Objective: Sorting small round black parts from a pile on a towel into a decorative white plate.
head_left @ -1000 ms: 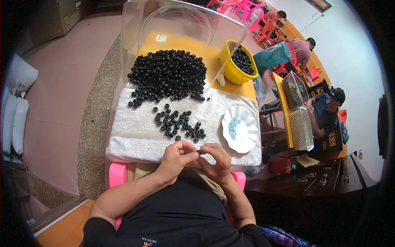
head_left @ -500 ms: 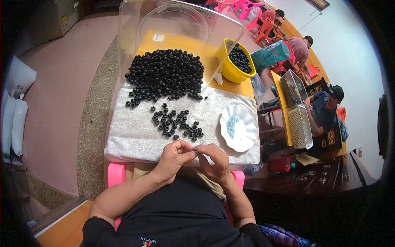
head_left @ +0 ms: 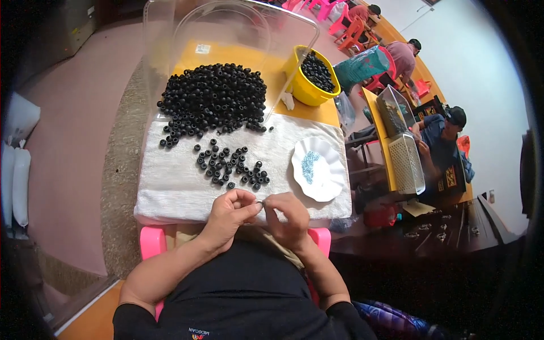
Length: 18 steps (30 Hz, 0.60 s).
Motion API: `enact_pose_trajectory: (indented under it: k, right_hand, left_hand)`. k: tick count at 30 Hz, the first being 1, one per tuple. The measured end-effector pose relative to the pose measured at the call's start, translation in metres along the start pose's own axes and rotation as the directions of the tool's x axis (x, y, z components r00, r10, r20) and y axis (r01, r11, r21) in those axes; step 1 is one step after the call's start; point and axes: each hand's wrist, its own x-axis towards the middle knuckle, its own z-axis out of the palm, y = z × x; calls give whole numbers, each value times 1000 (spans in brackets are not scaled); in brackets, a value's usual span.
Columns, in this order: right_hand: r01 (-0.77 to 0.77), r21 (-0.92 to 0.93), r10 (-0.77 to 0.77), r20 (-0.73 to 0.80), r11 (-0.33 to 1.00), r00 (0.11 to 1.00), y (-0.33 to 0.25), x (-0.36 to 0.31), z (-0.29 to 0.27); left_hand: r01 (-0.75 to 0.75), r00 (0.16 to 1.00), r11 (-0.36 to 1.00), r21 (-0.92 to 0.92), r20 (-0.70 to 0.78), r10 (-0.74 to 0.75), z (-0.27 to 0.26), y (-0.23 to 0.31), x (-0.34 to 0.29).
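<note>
At the towel's front edge my left hand [head_left: 231, 215] and my right hand [head_left: 288, 218] meet, fingertips pinched together. Between them a small black bead [head_left: 260, 203] shows only in part. Just beyond my hands, a loose group of black round beads with holes [head_left: 226, 164] lies on the white towel [head_left: 170, 190]. Farther back, a large heap of the same beads [head_left: 212, 96] sits in a clear plastic bin [head_left: 152, 56] whose near side is open. To the right, a white scalloped dish [head_left: 328, 181] holds tiny light-blue pieces [head_left: 309, 166].
A yellow tub [head_left: 309, 93] full of black pieces stands at the table's back right. Pink chair arms [head_left: 153, 241] flank me. On the right, a person [head_left: 442, 136] sits by a white perforated basket [head_left: 406, 164]. White sacks [head_left: 20, 187] are at the far left.
The whole view has shifted slightly, so the table sits farther left and up. My hands stay together, and the dark bead between the fingertips shows more plainly now.
</note>
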Motion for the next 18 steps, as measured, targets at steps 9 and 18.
enact_pose_trajectory:
  k: [9,18]
  right_hand:
    - [127,-112,-127,12,986,992,-7,-1,3]
    - [77,16,-78,84,997,993,0,-2,-3]
  left_hand:
    - [40,999,997,-60,19,-39,3,1,-2]
    - [73,996,997,-22,56,-72,3,2,0]
